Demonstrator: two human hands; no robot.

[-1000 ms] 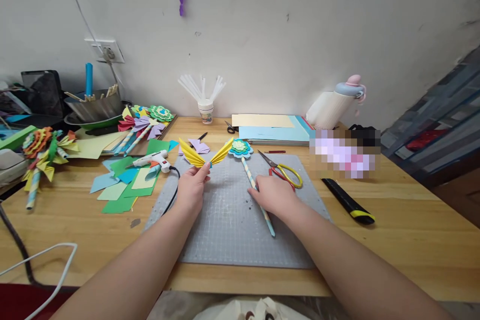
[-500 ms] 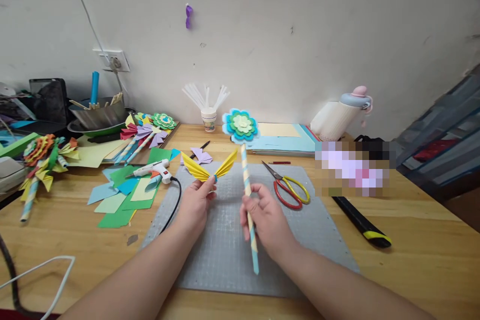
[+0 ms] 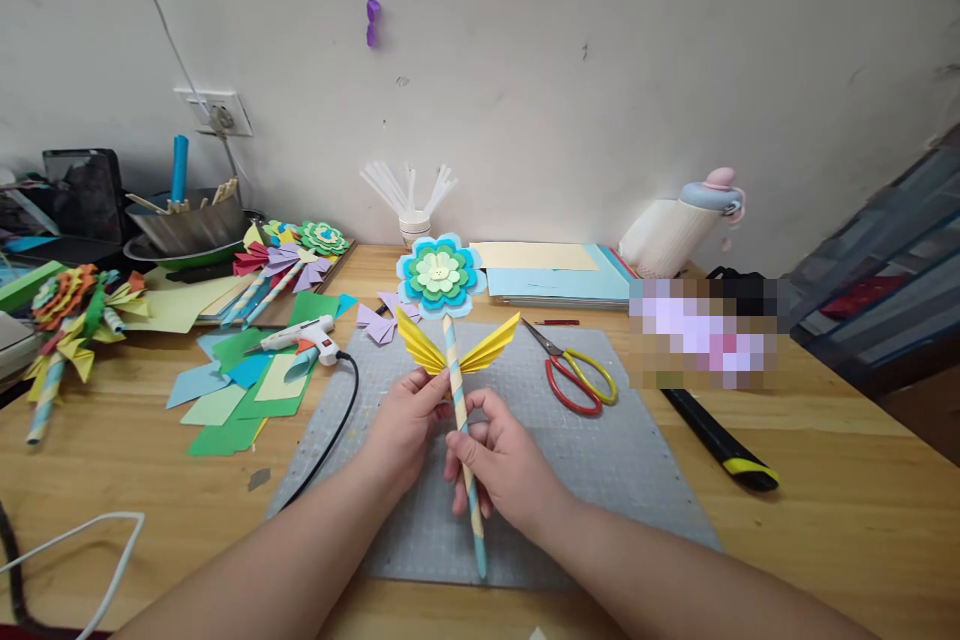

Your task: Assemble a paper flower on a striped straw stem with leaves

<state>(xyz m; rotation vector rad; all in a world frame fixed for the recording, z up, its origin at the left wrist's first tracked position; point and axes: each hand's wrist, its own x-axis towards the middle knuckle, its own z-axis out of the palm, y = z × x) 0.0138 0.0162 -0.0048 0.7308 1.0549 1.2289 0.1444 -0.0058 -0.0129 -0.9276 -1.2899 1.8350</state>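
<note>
My right hand is closed around the lower half of a paper flower's striped stem, yellow and light blue. At its top sits a layered flower head in blue, green and cream. My left hand pinches a yellow pleated paper leaf pair behind the stem, one wing spreading to each side. Whether the leaf pair touches the stem I cannot tell. Both hands are above a grey cutting mat. Scissors with red and yellow handles lie on the mat, right of the hands.
A white glue gun with a black cord rests on paper scraps at the left. Finished paper flowers lie farther left. Behind are a cup of white sticks and stacked paper. A black-and-yellow tool lies right.
The flower has moved left and down in my right hand. My left hand has brought the yellow leaf pair right, so it is now behind the stem, below the flower head.
</note>
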